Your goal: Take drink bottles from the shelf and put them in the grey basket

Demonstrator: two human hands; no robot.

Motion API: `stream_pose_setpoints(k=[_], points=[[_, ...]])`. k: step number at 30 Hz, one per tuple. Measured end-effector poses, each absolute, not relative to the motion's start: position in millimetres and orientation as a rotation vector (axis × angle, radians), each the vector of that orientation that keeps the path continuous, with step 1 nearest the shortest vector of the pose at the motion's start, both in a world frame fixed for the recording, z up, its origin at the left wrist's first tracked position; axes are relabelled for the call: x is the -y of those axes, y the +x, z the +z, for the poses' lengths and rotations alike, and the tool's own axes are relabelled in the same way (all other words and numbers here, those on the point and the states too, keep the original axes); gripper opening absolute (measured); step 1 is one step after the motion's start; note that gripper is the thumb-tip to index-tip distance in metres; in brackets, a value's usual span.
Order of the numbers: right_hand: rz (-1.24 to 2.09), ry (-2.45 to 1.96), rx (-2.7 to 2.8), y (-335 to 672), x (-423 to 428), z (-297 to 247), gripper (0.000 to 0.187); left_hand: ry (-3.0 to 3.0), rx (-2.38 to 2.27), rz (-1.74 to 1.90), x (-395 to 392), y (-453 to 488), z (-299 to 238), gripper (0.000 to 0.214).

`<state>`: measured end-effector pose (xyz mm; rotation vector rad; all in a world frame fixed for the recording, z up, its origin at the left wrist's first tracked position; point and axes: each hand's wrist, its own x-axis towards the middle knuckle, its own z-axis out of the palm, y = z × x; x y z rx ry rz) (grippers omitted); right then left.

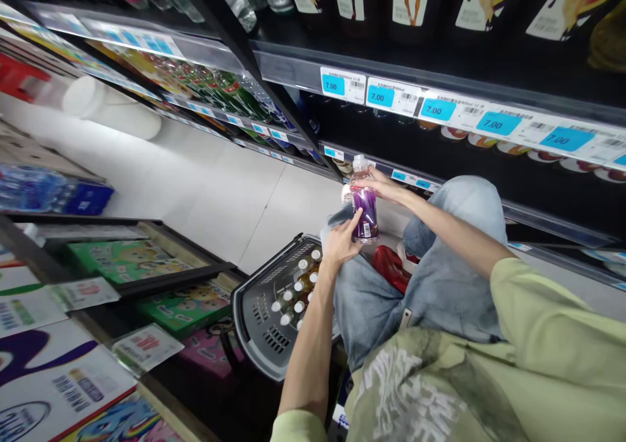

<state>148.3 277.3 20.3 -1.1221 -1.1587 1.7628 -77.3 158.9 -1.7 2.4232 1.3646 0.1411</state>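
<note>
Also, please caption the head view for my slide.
Left hand and right hand on a purple-labelled bottle, near a basket of white-capped bottles.

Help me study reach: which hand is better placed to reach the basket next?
Likely the left hand: it's nearer the basket; the right hand is farther off, high on the bottle.

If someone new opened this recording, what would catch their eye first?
Probably the purple-labelled bottle above the person's knees, with the right hand around its upper part and the left hand lower, a finger on its label. Next, the grey basket of white-capped bottles left of the legs, then the blue-and-white price tags along the shelf edge.
</note>
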Motion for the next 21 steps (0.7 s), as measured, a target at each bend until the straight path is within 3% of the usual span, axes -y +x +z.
stream_pose_setpoints(k=[3, 9, 15, 21], points=[[1.870, -1.013, 1.117, 145.0, -275.5, 20.0, 0.058, 2.435, -1.343, 0.151, -155.3, -75.8, -1.6, 0.096], [1.734, -1.091, 1.235, 128.4, -256.7, 15.0, 0.059, 2.448, -1.220, 0.087, -141.0, -59.9, -4.9, 0.096], [1.845, -1.074, 1.331, 119.3, -245.7, 15.6, 0.051, 2.544, -1.054, -0.062, -135.1, -42.3, -6.2, 0.080], [1.955, -1.155, 1.544, 124.4, -247.0, 16.4, 0.053, 2.502, -0.960, -0.083, -137.0, -24.2, 0.6, 0.069]])
